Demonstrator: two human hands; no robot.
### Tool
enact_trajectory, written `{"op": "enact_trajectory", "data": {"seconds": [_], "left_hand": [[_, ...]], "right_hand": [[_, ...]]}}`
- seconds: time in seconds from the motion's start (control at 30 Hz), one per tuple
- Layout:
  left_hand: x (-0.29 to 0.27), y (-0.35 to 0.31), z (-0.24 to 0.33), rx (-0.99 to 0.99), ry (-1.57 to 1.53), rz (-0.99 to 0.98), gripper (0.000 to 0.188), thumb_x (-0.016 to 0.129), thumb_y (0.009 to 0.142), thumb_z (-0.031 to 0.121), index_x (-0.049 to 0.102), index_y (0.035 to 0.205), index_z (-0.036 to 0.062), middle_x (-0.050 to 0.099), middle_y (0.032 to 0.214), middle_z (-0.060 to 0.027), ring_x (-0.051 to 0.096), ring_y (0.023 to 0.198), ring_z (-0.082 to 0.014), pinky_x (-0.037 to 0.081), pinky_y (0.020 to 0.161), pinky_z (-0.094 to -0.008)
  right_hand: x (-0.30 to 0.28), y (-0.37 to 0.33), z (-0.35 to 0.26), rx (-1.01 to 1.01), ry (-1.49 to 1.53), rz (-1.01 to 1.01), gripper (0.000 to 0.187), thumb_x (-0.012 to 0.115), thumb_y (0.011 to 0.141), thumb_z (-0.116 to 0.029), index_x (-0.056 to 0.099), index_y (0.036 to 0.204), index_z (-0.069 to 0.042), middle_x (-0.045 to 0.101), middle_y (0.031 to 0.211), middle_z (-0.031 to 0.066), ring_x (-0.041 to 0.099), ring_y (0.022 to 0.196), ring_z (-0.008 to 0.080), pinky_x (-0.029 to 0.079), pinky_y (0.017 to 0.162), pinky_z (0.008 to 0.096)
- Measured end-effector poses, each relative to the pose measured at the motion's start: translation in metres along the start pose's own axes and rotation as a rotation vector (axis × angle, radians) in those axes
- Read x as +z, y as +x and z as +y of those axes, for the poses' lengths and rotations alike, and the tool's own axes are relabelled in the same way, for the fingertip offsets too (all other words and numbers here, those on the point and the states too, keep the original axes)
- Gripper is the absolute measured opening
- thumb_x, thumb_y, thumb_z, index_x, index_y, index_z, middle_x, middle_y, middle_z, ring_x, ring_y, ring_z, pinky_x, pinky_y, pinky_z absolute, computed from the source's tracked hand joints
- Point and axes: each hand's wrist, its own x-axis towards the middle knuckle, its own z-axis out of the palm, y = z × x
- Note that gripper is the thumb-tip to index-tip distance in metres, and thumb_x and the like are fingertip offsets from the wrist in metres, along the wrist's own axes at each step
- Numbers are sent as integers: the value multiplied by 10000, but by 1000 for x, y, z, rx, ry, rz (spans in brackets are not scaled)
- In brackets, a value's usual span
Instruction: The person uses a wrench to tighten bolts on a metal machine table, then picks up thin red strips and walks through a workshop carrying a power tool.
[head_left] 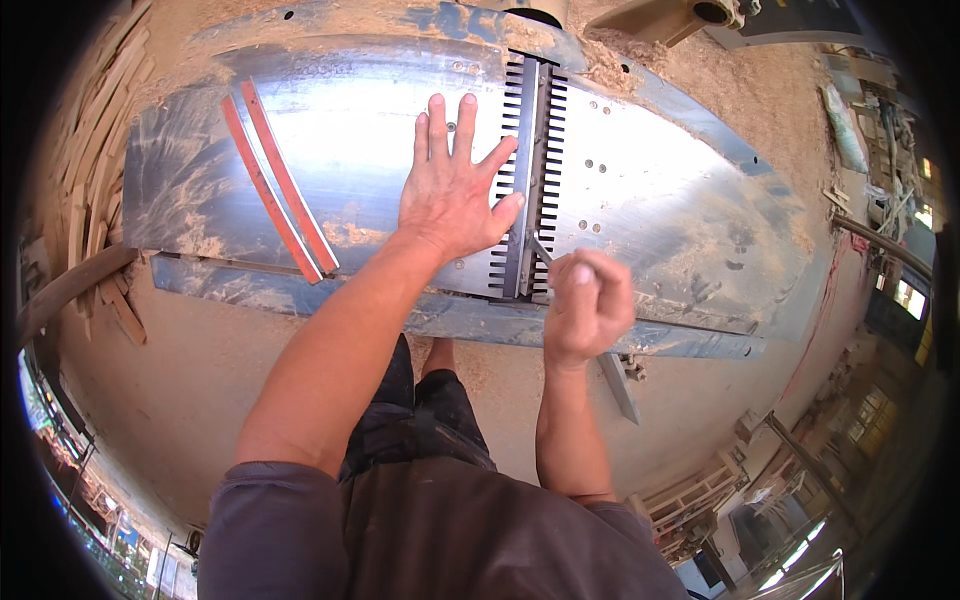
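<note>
My left hand point(450, 190) lies flat with fingers spread on the shiny metal bed of a planer machine point(330, 110). Its thumb and index finger reach the edge of the cutter head point(522, 180), which sits in a slot between two comb-toothed lips. Close by on the right, my right hand point(590, 300) is closed around a thin metal tool point(542, 252), whose tip meets the cutter head. The tool looks like a wrench, though my fingers hide most of it. Two long red-and-silver blade-like strips point(282, 180) lie side by side on the bed's left part.
Sawdust point(360, 235) is scattered over the bed and floor. Long wood strips point(100, 150) are piled at the far left. A metal machine part point(665, 18) stands behind the bed at the right. A flat bar point(620, 390) juts below the near edge.
</note>
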Motion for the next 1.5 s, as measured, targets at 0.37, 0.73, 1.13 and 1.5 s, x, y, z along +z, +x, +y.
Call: {"op": "enact_trajectory", "data": {"seconds": [0.37, 0.73, 1.13, 1.5], "left_hand": [[0, -4, -2, -7, 42, -2, 689, 632, 895, 532, 540, 1489, 195, 192, 1651, -292, 93, 1518, -557, 100, 1244, -624], [-3, 1, 2, -22, 24, -39, 675, 645, 886, 528, 548, 1473, 208, 170, 1659, -291, 76, 1524, -554, 86, 1253, -614], [-3, 4, 3, -11, 14, -25, 672, 652, 876, 515, 557, 1461, 197, 197, 1643, -299, 97, 1513, -562, 104, 1248, -626], [-1, 2, 2, -3, 2, 9, 658, 678, 851, 493, 585, 1428, 189, 217, 1633, -298, 123, 1503, -567, 125, 1239, -639]], "right_hand": [[40, 82, 5, 211, -15, -173, 234, 544, 998, -102, 643, 1125, 67, 533, 656, 2, 437, 531, 63, 361, 483, 263], [6, 89, 29, 380, -535, -342, 185, 643, 896, -73, 664, 1016, 67, 708, 810, 115, 688, 786, 158, 536, 711, 312], [-12, 24, 35, -101, -329, -179, 156, 624, 841, 122, 605, 926, -7, 680, 864, 101, 636, 710, 159, 524, 648, 291], [-23, -8, 32, -229, -366, -206, 233, 618, 728, 182, 601, 856, -11, 709, 928, 182, 673, 800, 294, 542, 700, 346]]}}
